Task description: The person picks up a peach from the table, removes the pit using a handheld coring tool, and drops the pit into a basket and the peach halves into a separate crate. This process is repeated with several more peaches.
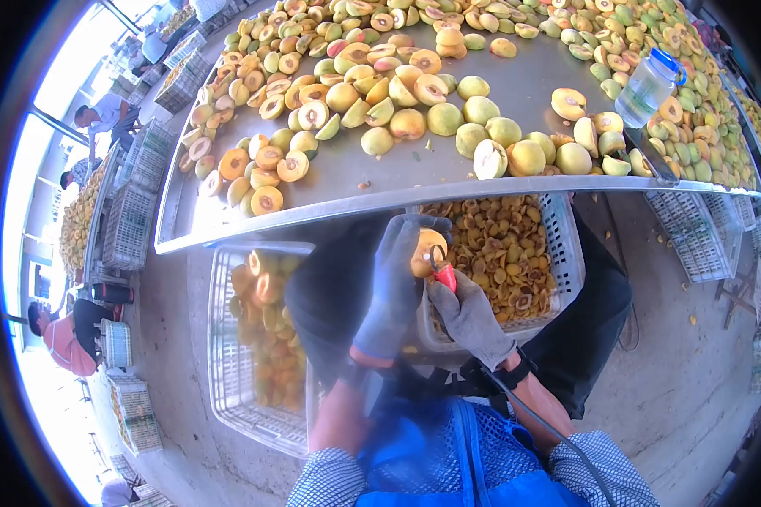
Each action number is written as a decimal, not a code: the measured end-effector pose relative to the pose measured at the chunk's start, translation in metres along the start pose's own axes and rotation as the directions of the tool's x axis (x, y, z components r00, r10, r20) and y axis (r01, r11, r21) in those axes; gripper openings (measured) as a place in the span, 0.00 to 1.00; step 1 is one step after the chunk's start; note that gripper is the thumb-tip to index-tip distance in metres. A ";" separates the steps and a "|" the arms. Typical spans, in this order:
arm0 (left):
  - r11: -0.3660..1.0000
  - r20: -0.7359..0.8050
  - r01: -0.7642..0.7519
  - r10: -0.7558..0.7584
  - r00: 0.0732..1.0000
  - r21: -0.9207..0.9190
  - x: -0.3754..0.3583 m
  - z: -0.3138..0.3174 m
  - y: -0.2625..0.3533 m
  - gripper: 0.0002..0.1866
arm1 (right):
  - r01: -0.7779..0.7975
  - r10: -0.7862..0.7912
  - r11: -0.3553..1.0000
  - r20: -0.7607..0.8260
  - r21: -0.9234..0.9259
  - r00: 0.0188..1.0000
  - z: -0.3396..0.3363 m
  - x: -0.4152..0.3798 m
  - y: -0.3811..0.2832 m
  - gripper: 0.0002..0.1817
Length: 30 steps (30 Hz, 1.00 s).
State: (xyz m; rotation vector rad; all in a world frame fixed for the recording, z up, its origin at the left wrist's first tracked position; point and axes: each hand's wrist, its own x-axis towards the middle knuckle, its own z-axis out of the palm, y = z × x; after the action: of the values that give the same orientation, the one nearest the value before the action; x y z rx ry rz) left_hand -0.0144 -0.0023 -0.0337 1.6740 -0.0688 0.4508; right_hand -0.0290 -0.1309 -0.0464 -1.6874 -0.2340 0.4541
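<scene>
Two hands, both in grey gloves, work in front of one metal table (533, 93), one piece of fruit and one tool between them. The left hand (393, 266) holds a single peach half (424, 260), fingers curled around its outer side and the cut face turned toward the right hand (472, 319). The right hand is closed on one red-handled pitting tool (446, 277), thumb and fingers wrapped about the handle; the tool's single curved metal loop stands at the cut face of the fruit. How deep the loop sits in the flesh cannot be told. The held peach half lies beyond the table's near edge, above the first of two nearby crates. This right crate (569, 245) contains many flattened fruit pieces (503, 266); the left crate (231, 355) contains larger halves (266, 338), partly blurred. Both loads are too numerous to count. The table bears peaches (407, 124), whole and halved, likewise beyond counting, and one water bottle (643, 93) with a blue cap. One black wristband (524, 365) encircles the right wrist, and one dark cord (566, 439) runs along that forearm. At least three people (72, 342) appear in the left background, well apart from the two hands.
</scene>
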 end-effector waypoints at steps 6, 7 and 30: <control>0.828 -0.041 0.298 -0.359 0.932 -0.474 -0.003 0.012 -0.011 0.13 | 0.051 -0.050 0.999 -0.034 0.020 0.998 0.009 0.003 0.017 0.16; 0.841 -0.025 0.284 -0.333 0.943 -0.461 -0.002 0.011 -0.012 0.14 | -0.010 0.008 0.995 0.022 0.100 1.000 0.007 0.003 0.013 0.16; 0.650 0.057 0.361 -0.439 0.896 -0.669 -0.007 -0.006 -0.013 0.21 | -0.258 0.189 0.920 0.241 0.296 0.952 0.011 0.005 0.015 0.17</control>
State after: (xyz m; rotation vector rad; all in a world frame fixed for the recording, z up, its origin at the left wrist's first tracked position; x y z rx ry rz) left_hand -0.0180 0.0038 -0.0473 0.8980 0.2078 0.1382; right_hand -0.0311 -0.1217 -0.0626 -1.3459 -0.1084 0.8005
